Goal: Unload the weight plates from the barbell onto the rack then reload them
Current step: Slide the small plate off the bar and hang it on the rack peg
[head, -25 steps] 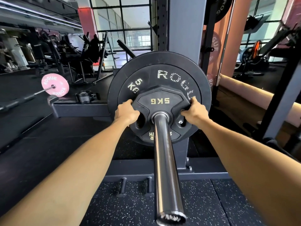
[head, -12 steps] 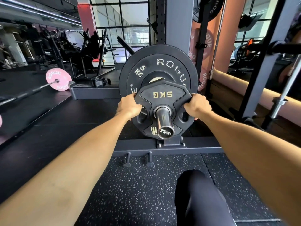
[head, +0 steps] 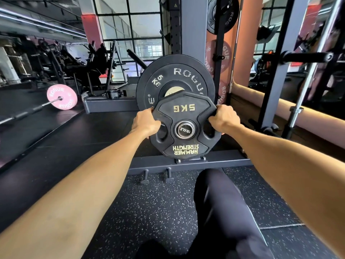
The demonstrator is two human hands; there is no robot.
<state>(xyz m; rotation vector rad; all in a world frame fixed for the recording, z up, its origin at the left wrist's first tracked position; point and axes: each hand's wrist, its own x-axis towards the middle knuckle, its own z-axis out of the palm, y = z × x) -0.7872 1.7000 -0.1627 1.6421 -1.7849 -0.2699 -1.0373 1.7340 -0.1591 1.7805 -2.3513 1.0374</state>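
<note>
A small black 5 kg grip plate [head: 184, 109] marked Hammer Strength sits at the very tip of the barbell sleeve [head: 184, 130], whose end face shows through its centre hole. My left hand [head: 146, 123] grips the plate's left edge through a cut-out. My right hand [head: 224, 119] grips its right edge the same way. Behind it, a larger black Rogue 5 kg bumper plate [head: 168, 75] stays on the sleeve.
The grey rack upright [head: 194, 25] stands behind the plates, with pink and black Rogue plates [head: 218, 57] stored on pegs to its right. A second barbell with a pink plate [head: 62, 97] lies at the left. My dark-clad leg [head: 220, 212] is over the speckled floor.
Both hands have slid the small 5 kg plate outward along the sleeve, from against the bumper plate to the sleeve's tip. The view has drawn back and my leg has come into sight.
</note>
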